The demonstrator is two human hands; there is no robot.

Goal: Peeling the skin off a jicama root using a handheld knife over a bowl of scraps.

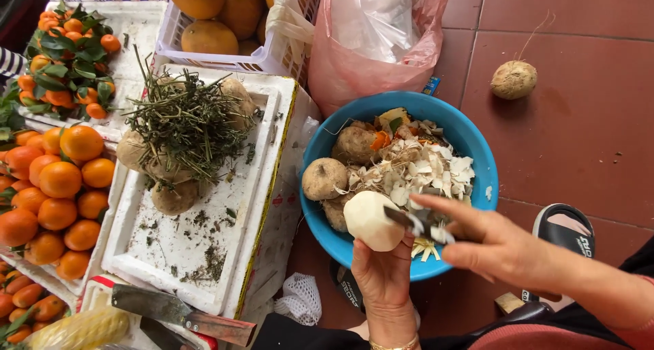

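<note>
My left hand [383, 272] grips a peeled, pale white round root [371, 219] from below, over the near rim of a blue basin [477, 142]. My right hand [487, 241] holds a small knife [412, 220] with its blade laid against the root's right side. The basin holds several unpeeled brown roots [325, 178] and a heap of pale peelings [422, 169].
A white foam tray [204, 234] with brown roots and green stems [184, 122] sits left of the basin. Oranges [58, 186] fill trays at far left. A cleaver [180, 314] lies near. A pink bag [378, 40], crate of melons [225, 23], loose root [514, 79] and sandal [564, 229] surround.
</note>
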